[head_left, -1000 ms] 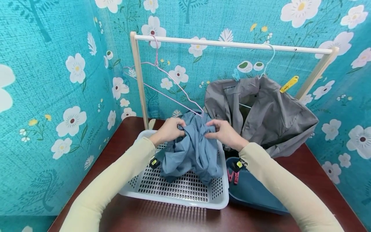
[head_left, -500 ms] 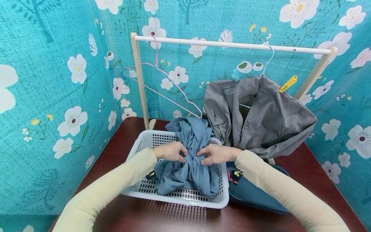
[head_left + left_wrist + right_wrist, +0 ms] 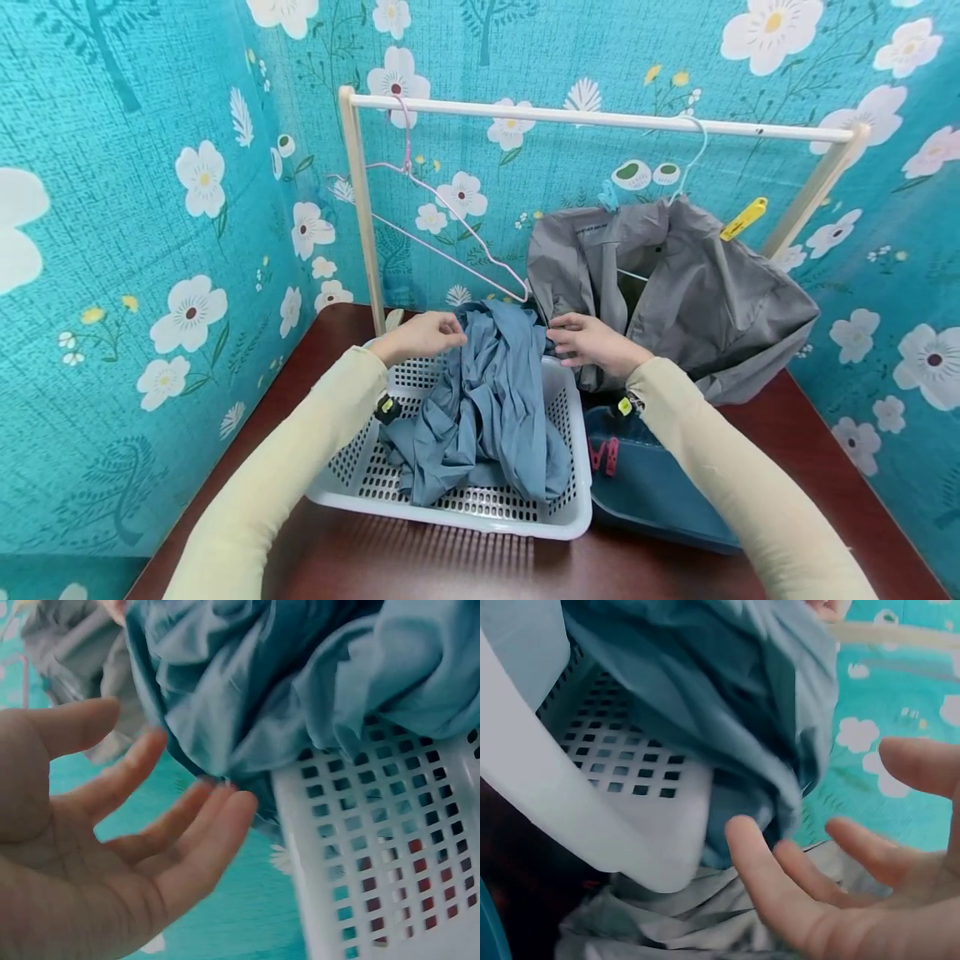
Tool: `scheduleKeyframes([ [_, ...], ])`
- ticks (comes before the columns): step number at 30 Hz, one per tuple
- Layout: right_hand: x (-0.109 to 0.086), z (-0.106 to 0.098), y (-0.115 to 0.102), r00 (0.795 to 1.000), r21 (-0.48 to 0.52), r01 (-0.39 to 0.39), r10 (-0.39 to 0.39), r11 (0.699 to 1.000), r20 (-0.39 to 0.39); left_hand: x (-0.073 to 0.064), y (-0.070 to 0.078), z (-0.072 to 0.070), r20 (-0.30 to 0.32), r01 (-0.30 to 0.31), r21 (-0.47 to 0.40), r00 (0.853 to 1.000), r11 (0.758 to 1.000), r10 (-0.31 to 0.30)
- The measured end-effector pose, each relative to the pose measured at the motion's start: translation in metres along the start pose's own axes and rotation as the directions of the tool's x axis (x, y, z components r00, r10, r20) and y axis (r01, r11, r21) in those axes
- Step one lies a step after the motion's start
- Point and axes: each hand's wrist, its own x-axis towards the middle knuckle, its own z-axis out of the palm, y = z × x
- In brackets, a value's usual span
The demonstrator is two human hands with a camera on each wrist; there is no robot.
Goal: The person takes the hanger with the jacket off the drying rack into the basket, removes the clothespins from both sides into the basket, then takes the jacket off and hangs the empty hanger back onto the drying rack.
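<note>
A crumpled blue garment (image 3: 487,400) lies in the white perforated basket (image 3: 450,521), its far end draped over the back rim. My left hand (image 3: 423,335) is at the garment's upper left side, fingers parted and loosely bent around nothing. On the other side my right hand (image 3: 596,343) is likewise relaxed, its fingertips close to the cloth's edge. In the left wrist view, the left hand (image 3: 142,832) has a gap between thumb and fingers, beside the blue folds. The right wrist view shows the right hand (image 3: 855,885) with spread fingers near the hanging cloth.
A pink hanger (image 3: 465,233) hangs from the rack's rail (image 3: 525,112) above the garment. To the right, a grey jacket (image 3: 690,308) hangs with a yellow clothespin (image 3: 744,219) on it. Beside the basket, a dark blue tub (image 3: 660,492) has pink clothespins (image 3: 603,456) at its edge.
Both hands gripped the blue garment, drew it toward the front of the basket, then let go. They have since moved apart and back toward the garment's far end.
</note>
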Motion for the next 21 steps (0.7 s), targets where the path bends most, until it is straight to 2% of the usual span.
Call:
scheduleKeyframes([
  [3, 0.009, -0.003, 0.005, 0.999, 0.121, -0.043, 0.042, 0.992, 0.008, 0.012, -0.006, -0.001, -0.020, 0.058, -0.162, 0.998, 0.985, -0.062],
  [7, 0.020, -0.006, 0.010, 0.995, 0.273, -0.094, 0.084, 0.957, 0.050, 0.028, -0.015, -0.002, 0.030, 0.102, -0.392, 0.995, 0.914, -0.099],
  [10, 0.026, -0.005, 0.011, 0.994, 0.336, -0.099, 0.080, 0.937, 0.070, 0.037, -0.021, -0.001, 0.057, 0.112, -0.505, 0.994, 0.856, -0.097],
  [11, 0.027, -0.004, 0.011, 0.995, 0.346, -0.093, 0.072, 0.934, 0.073, 0.040, -0.022, 0.000, 0.060, 0.109, -0.520, 0.994, 0.847, -0.092],
  [17, 0.036, 0.010, 0.008, 0.997, 0.387, -0.042, 0.014, 0.921, 0.075, 0.056, -0.022, 0.013, 0.064, 0.096, -0.570, 0.995, 0.816, -0.072],
  [19, 0.039, 0.014, 0.007, 0.998, 0.380, -0.024, -0.002, 0.925, 0.070, 0.061, -0.022, 0.018, 0.052, 0.093, -0.563, 0.996, 0.821, -0.077],
  [21, 0.041, 0.018, 0.007, 0.999, 0.359, -0.012, -0.008, 0.933, 0.053, 0.064, -0.021, 0.022, 0.028, 0.086, -0.534, 0.996, 0.841, -0.084],
])
